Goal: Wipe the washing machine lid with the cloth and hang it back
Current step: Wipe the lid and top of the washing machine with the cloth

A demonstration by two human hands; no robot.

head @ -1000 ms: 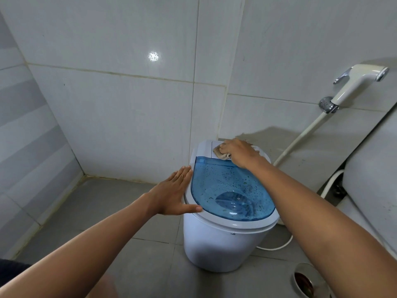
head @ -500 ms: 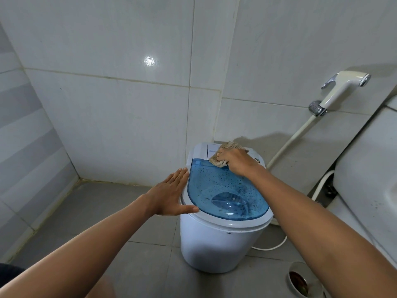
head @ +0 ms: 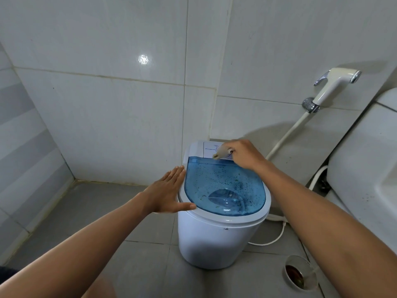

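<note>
At twelve o'clock on the washing machine lid [head: 223,186], the right hand [head: 245,154] pinches the cloth [head: 222,152]; at nine o'clock the left hand [head: 169,192] rests flat, fingers straight

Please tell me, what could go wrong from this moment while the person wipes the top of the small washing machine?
1. The cloth is bunched small in the right hand over the white control panel; it may press or wet the controls.
2. Dark specks cover the blue lid; a small wad may smear them.
3. The left hand only rests flat against the rim, so the washing machine could shift.
</note>
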